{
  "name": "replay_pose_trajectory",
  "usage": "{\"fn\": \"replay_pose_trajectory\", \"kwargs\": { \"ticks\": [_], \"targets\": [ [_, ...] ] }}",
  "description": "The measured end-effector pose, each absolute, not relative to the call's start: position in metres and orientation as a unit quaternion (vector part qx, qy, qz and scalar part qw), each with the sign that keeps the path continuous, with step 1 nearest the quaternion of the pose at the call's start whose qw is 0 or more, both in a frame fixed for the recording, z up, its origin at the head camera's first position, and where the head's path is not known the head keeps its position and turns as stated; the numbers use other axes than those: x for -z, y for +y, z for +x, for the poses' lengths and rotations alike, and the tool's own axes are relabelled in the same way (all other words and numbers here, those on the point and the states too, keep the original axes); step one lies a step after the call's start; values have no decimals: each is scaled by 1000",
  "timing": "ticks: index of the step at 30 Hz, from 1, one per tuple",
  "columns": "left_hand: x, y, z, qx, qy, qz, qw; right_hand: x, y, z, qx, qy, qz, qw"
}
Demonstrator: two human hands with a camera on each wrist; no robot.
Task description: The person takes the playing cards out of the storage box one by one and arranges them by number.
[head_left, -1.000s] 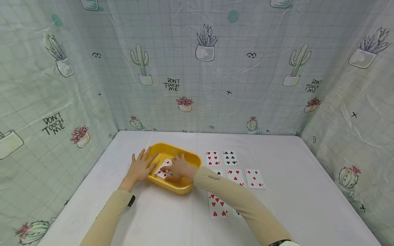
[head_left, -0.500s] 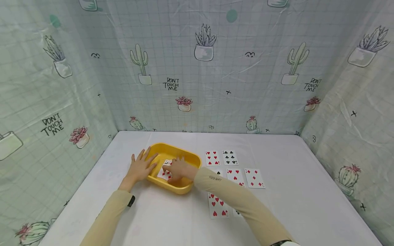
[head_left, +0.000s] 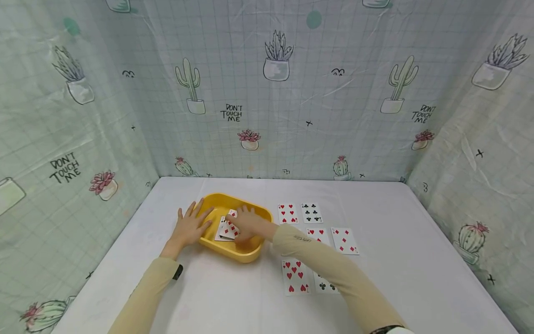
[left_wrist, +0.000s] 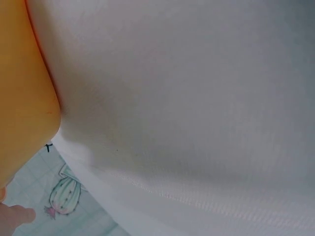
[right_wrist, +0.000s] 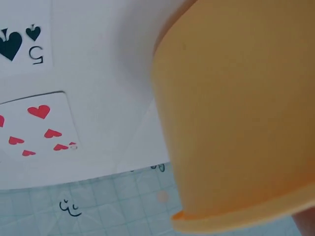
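A yellow plastic tray (head_left: 260, 211) stands on the table, with a few playing cards (head_left: 219, 235) lying face up inside. My left hand (head_left: 187, 230) rests spread over the tray's left end, its fingers straight at the rim. Reaching into the tray from the right, my right hand (head_left: 249, 224) pinches a diamond playing card (head_left: 231, 228), which is raised at an angle over another card. The left wrist view has the tray's outer wall (left_wrist: 24, 93) and a fingertip (left_wrist: 17, 215); the right wrist view has mostly the tray's wall (right_wrist: 236, 98).
Right of the tray, face-up cards lie in rows: a six of hearts (head_left: 288, 213), a club card (head_left: 311, 213), a diamond card (head_left: 345, 240) and a seven of hearts (head_left: 295, 277). A five of spades (right_wrist: 19, 44) shows nearby. My right sleeve (head_left: 329, 264) crosses over the rows. Printed cloth (head_left: 267, 116) hangs behind.
The cards in the tray have shifted, and one now tilts up in my right hand. That hand has moved slightly up and right. My left hand stays at the rim.
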State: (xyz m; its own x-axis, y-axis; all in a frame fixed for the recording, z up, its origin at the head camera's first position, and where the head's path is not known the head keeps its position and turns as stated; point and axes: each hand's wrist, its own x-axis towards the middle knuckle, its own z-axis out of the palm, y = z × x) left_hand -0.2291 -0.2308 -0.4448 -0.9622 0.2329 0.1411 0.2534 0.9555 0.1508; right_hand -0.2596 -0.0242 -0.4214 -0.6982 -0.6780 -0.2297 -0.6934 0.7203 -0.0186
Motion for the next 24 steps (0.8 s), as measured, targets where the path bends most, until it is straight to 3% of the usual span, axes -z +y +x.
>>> {"fn": "replay_pose_trajectory", "kwargs": {
  "ticks": [5, 13, 24],
  "targets": [
    [445, -230, -229, 92, -985, -123, 73, 411, -13, -257, -43, 916, -387, 97],
    [445, -230, -231, 95, -988, -114, 46, 399, 8, -256, -44, 904, -422, 47],
    [447, -231, -231, 95, -985, -127, 68, 390, 39, -246, -34, 894, -446, 6]
  ]
}}
